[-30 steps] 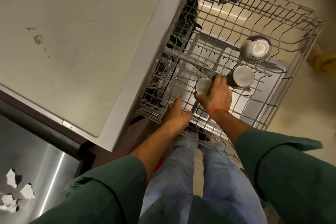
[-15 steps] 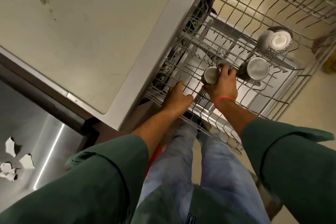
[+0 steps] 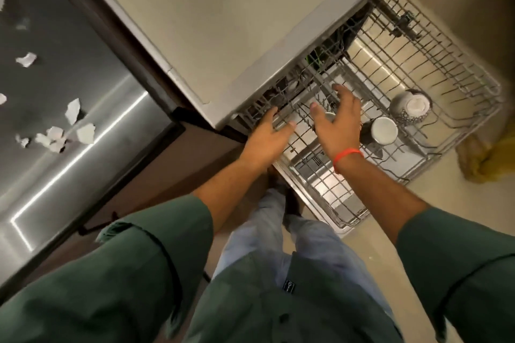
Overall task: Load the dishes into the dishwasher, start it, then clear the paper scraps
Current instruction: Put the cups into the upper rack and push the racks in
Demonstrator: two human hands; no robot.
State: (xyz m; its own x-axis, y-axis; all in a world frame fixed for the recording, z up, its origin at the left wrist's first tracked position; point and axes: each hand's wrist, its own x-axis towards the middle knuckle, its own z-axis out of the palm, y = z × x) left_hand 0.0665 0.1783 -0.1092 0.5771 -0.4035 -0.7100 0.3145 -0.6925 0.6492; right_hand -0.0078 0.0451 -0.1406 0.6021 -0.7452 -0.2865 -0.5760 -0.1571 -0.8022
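right hand (image 3: 338, 122) grip open over small cup (image 3: 330, 116) | left hand (image 3: 266, 138) open on rack (image 3: 459, 108)

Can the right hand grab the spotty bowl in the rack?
Probably yes. The right hand is open and empty above the rack, and the bowl sits uncovered just past the cup, with nothing above it.

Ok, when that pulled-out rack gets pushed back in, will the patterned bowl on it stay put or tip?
The patterned bowl looks ceramic, so probably fairly heavy for its size and fragile. It lies tilted among the tines of the rack, so a hard shove might rock it. The cup stands close beside it, so they could knock; a slow push seems safer.
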